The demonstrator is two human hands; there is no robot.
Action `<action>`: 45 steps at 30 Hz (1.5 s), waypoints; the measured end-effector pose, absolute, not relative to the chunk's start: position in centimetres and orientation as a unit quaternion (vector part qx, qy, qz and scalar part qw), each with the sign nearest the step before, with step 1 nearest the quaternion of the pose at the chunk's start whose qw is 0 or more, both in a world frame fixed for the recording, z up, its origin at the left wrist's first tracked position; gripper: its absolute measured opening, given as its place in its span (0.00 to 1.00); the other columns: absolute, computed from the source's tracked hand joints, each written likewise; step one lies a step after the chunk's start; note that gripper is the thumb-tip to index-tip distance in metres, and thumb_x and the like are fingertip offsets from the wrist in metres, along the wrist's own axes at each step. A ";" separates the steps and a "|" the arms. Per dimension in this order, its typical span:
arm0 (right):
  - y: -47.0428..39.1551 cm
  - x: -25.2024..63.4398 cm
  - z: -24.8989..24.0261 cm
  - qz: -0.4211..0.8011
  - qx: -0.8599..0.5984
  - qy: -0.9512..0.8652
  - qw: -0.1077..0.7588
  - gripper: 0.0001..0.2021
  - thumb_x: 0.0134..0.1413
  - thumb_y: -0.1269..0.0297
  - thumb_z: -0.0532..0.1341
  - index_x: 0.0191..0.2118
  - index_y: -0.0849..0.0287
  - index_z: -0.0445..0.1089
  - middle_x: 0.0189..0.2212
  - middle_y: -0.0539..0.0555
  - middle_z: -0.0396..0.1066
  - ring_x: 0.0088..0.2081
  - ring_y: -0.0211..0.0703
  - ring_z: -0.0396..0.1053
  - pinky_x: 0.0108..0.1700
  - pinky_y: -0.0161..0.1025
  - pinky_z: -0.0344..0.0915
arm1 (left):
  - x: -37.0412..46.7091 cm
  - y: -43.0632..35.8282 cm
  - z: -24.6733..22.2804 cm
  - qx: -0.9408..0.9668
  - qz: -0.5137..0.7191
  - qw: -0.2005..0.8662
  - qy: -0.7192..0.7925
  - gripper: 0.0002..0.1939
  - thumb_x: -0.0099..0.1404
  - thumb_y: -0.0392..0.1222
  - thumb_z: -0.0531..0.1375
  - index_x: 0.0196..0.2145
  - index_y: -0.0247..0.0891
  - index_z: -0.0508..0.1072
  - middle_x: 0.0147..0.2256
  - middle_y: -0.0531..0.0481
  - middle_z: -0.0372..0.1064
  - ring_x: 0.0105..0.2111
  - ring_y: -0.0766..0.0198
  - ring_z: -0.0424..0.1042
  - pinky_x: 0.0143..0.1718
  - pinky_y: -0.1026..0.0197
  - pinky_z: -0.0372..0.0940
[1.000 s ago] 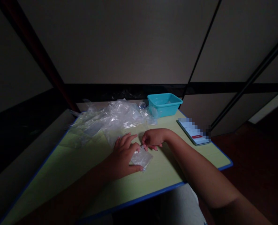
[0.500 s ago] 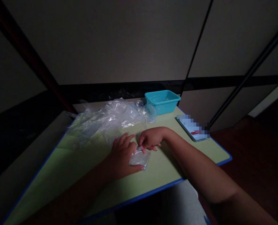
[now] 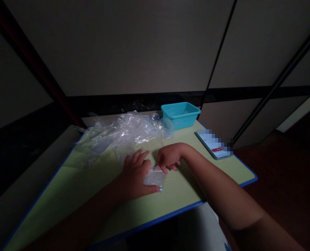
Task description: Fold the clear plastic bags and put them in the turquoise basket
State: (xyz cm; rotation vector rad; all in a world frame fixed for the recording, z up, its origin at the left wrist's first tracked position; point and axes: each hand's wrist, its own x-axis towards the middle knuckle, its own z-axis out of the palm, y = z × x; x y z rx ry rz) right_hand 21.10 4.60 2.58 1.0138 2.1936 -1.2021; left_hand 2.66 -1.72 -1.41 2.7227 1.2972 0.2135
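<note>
A small folded clear plastic bag (image 3: 155,177) lies flat on the pale green table between my hands. My left hand (image 3: 137,177) rests spread on the table, its thumb along the bag's near edge and its index finger bent at the far edge. At the bag's far right corner, my right hand (image 3: 169,157) is bent down from the wrist, fingers curled with the tips touching the plastic. Whether those fingertips pinch the bag or only press on it is hard to make out. Beyond both hands spreads a heap of crumpled clear plastic bags (image 3: 134,127).
A turquoise plastic basket (image 3: 182,120) stands at the back of the table (image 3: 186,193), touching the heap's right end. To the right lies a phone (image 3: 213,144) with a lit, partly blurred screen. Blue edging runs round the table, and cabinet panels rise behind it.
My right fingers have shifted slightly along the bag's far edge, and the small raised fold under them now lies flatter. My left hand stays nearly in place.
</note>
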 end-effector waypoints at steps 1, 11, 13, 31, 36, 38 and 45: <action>4.5 21.1 2.7 -0.431 0.368 0.794 0.222 0.08 0.50 0.67 0.56 0.27 0.66 0.69 0.10 0.45 0.61 0.13 0.31 0.56 0.18 0.29 0.54 | 2.6 -1.7 -1.5 0.900 0.070 0.055 0.427 0.27 0.43 0.61 0.64 0.32 0.38 0.65 0.59 0.35 0.48 0.60 0.38 0.40 0.54 0.32 0.39; 4.4 21.1 2.8 -0.479 0.304 0.806 0.168 0.09 0.46 0.75 0.52 0.33 0.63 0.67 0.11 0.42 0.60 0.13 0.30 0.55 0.16 0.26 0.52 | 2.5 -1.5 -1.8 0.901 0.060 0.052 0.426 0.32 0.43 0.62 0.63 0.41 0.39 0.68 0.60 0.37 0.47 0.60 0.39 0.39 0.55 0.33 0.38; 4.6 21.0 2.4 -0.501 0.283 0.803 0.154 0.13 0.45 0.78 0.51 0.36 0.62 0.66 0.12 0.41 0.61 0.12 0.30 0.55 0.16 0.26 0.51 | 2.6 -1.5 -1.7 0.900 0.056 0.061 0.428 0.35 0.44 0.61 0.63 0.46 0.39 0.66 0.60 0.37 0.47 0.60 0.39 0.39 0.55 0.33 0.37; 5.0 21.3 2.1 -0.468 0.382 0.773 0.194 0.08 0.50 0.66 0.57 0.28 0.66 0.69 0.12 0.45 0.63 0.14 0.31 0.59 0.18 0.30 0.57 | 2.9 -2.0 -1.5 0.886 0.070 0.051 0.455 0.32 0.41 0.65 0.63 0.35 0.38 0.67 0.60 0.34 0.47 0.60 0.38 0.39 0.53 0.31 0.36; 4.9 21.5 2.5 -0.476 0.381 0.767 0.202 0.10 0.50 0.62 0.59 0.29 0.67 0.69 0.11 0.44 0.60 0.14 0.31 0.58 0.19 0.30 0.57 | 3.0 -2.1 -1.4 0.886 0.068 0.043 0.456 0.31 0.41 0.66 0.62 0.34 0.38 0.67 0.60 0.34 0.47 0.61 0.38 0.39 0.53 0.32 0.37; 4.6 21.5 2.8 -0.502 0.343 0.771 0.187 0.09 0.51 0.64 0.58 0.33 0.65 0.70 0.11 0.43 0.59 0.14 0.31 0.58 0.18 0.28 0.56 | 3.0 -2.1 -1.4 0.884 0.073 0.039 0.460 0.32 0.40 0.66 0.63 0.35 0.37 0.68 0.60 0.34 0.48 0.60 0.38 0.39 0.54 0.32 0.37; 3.9 20.4 2.6 -0.517 0.282 0.778 0.219 0.09 0.52 0.73 0.52 0.36 0.63 0.68 0.09 0.42 0.60 0.11 0.32 0.56 0.15 0.28 0.53 | 3.1 -2.2 -1.6 0.882 0.083 0.047 0.461 0.33 0.39 0.66 0.63 0.36 0.37 0.68 0.59 0.33 0.49 0.60 0.38 0.40 0.54 0.32 0.35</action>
